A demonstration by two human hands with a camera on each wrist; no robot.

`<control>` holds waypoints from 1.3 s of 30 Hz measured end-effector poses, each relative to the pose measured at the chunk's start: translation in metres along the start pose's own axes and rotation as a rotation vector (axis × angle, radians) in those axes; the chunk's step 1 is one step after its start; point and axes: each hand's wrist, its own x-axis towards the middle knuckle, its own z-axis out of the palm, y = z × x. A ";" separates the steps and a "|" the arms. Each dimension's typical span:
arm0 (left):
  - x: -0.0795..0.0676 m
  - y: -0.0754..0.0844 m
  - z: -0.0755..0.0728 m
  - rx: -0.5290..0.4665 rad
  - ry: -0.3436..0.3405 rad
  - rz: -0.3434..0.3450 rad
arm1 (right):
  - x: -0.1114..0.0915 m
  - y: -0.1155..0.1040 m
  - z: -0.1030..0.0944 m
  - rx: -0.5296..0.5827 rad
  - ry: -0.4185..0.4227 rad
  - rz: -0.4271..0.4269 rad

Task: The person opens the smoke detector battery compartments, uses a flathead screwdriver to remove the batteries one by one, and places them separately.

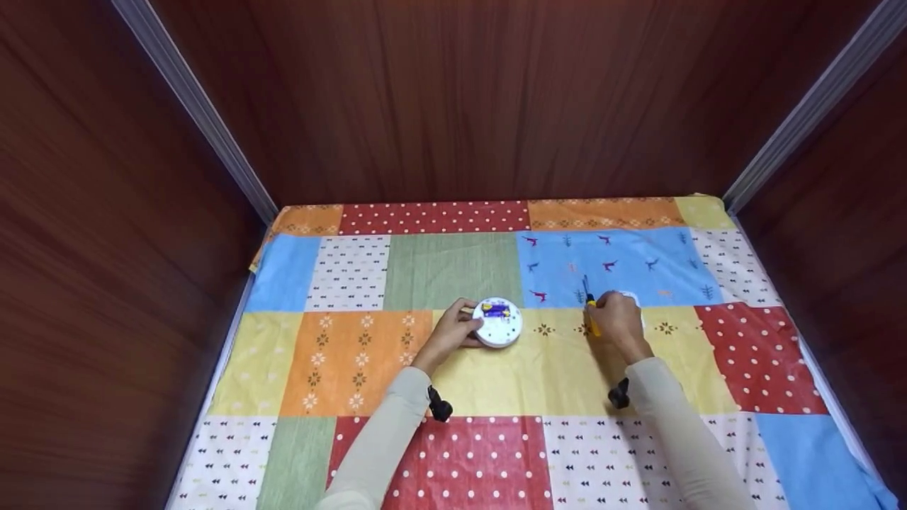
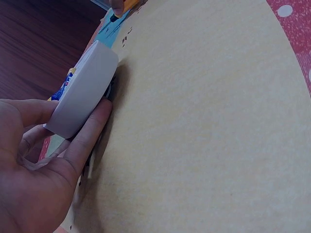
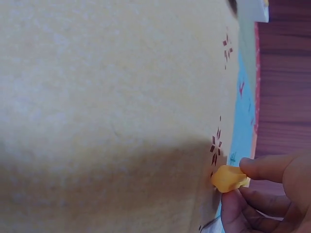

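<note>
nearest you, the patchwork-print cloth-covered worktop (image 1: 489,382) runs under both forearms, and the small black wrist cameras (image 1: 439,409) hang just above it by each cuff; mind that they don't catch or drag as you turn your wrists.

your left hand (image 1: 448,333) grips the white round plastic disc-shaped device (image 1: 500,334) at its left side, fingers curled about the rim with one along the underside. the device sits around the middle of the worktop, tilted in the left wrist view; you can't tell whether its lower edge touches the cloth. a firm, level hold there would likely serve best, with the fingers clear of the small purple-and-yellow parts (image 1: 496,311) on its upper face.

off to the right, well apart from the device, your right hand (image 1: 619,324) pinches the yellow-handled tool with a thin dark shaft (image 1: 593,322) between thumb and fingers. the shaft points away from you; its tip is too fine to make out. a light grip, with the shaft in line with the work, should give better control. a white object (image 1: 632,296) shows just beyond that hand, mostly hidden, so lift clear of it.

farthest off, the dark reddish-brown wooden panel (image 1: 453,106) stands behind the worktop.
</note>
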 end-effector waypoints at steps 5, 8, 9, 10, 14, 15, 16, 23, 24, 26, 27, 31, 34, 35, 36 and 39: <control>0.000 0.000 0.001 -0.005 0.004 -0.001 | -0.002 0.004 0.001 0.012 -0.020 0.012; 0.000 0.000 0.001 -0.001 0.002 -0.002 | -0.003 0.006 0.002 0.016 -0.011 0.001; 0.000 0.000 0.001 0.001 0.001 -0.002 | -0.003 0.007 0.003 0.015 -0.008 -0.002; 0.000 0.000 0.001 0.003 0.001 -0.002 | -0.002 0.008 0.003 0.015 -0.006 -0.006; -0.002 0.000 0.001 0.005 0.004 -0.003 | -0.002 0.009 0.004 0.015 -0.011 -0.007; -0.002 0.000 0.001 0.005 0.004 -0.003 | -0.002 0.009 0.004 0.016 -0.012 -0.004; -0.002 0.000 0.001 0.003 0.005 -0.003 | -0.002 0.009 0.004 0.015 -0.013 -0.001; -0.002 0.001 0.001 -0.007 0.003 0.001 | -0.002 0.007 0.002 0.027 -0.017 0.002; -0.002 0.002 0.001 -0.006 0.002 0.001 | -0.002 0.007 0.002 0.028 -0.017 -0.001; -0.001 0.002 0.001 -0.005 -0.001 0.002 | -0.003 0.007 0.001 0.032 -0.014 -0.007; -0.001 0.002 0.001 -0.003 -0.002 0.003 | -0.003 0.007 0.001 0.032 -0.007 -0.008; -0.001 0.002 0.000 0.000 -0.005 0.003 | -0.006 0.005 0.000 0.022 0.024 -0.018; 0.000 0.001 0.000 0.006 -0.004 0.002 | -0.007 0.003 -0.001 0.009 0.054 -0.031; -0.001 0.001 0.000 0.010 -0.005 0.001 | -0.007 0.002 -0.002 0.010 0.065 -0.038; -0.001 0.002 0.000 0.012 -0.005 0.002 | -0.006 0.001 -0.002 0.006 0.076 -0.051; -0.001 0.002 0.001 0.011 -0.008 0.009 | -0.005 -0.005 -0.005 -0.002 0.108 -0.083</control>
